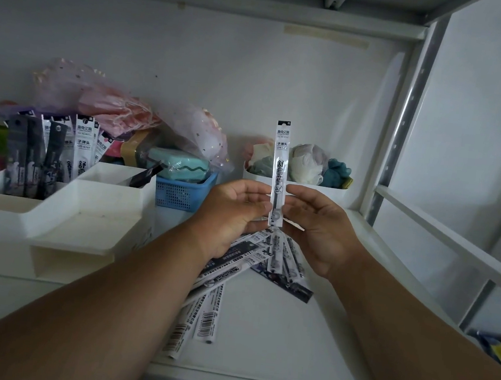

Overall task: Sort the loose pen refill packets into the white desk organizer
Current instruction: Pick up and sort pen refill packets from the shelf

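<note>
A white pen refill packet (281,156) stands upright in mid-air, held at its lower part between my left hand (234,216) and my right hand (316,224). Under my hands a loose pile of refill packets (234,274), white and dark, is fanned out on the white shelf. The white desk organizer (64,213) stands at the left. Its back compartment holds several upright packets (49,150), both dark and white ones. A single dark packet (145,174) leans in the organizer's right back compartment. The organizer's front tray looks bare.
A blue mesh basket (180,195) with a teal box stands behind my left hand. Pink plastic bags (103,103) lie behind the organizer. A white tub (299,185) of cloth items is at the back right. A metal shelf post (404,128) bounds the right side.
</note>
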